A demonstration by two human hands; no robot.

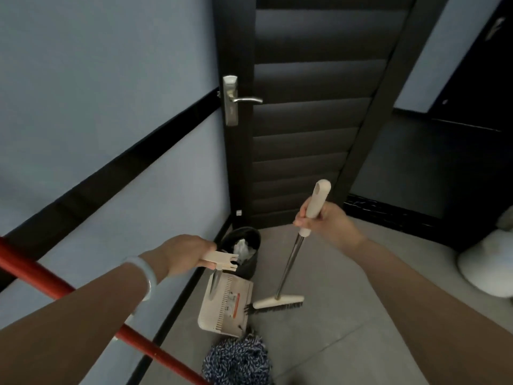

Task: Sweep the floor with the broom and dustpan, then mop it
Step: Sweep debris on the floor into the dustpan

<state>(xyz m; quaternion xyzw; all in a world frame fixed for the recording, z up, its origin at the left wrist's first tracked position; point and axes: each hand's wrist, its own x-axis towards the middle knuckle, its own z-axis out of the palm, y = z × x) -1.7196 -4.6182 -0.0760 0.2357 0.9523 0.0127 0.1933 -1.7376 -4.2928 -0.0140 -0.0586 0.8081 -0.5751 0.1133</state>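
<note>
My right hand [324,222] grips the cream top of the broom [280,301], whose metal shaft slants down to a cream head with dark bristles on the grey floor [347,315]. My left hand [183,254] holds the cream handle of the dustpan [224,307], which stands upright on the floor by the wall, its comb edge touching the broom's bristles. A mop with a red shaft [55,287] leans across the lower left, passing under my left forearm. Its blue-and-white string head [238,359] lies on the floor just below the dustpan.
A small black bin [249,245] with crumpled white paper stands in the corner behind the dustpan. A dark closed door with a metal lever handle [247,100] rises ahead. The blue-grey wall [97,107] runs along the left. A white toilet [488,268] sits at the right edge.
</note>
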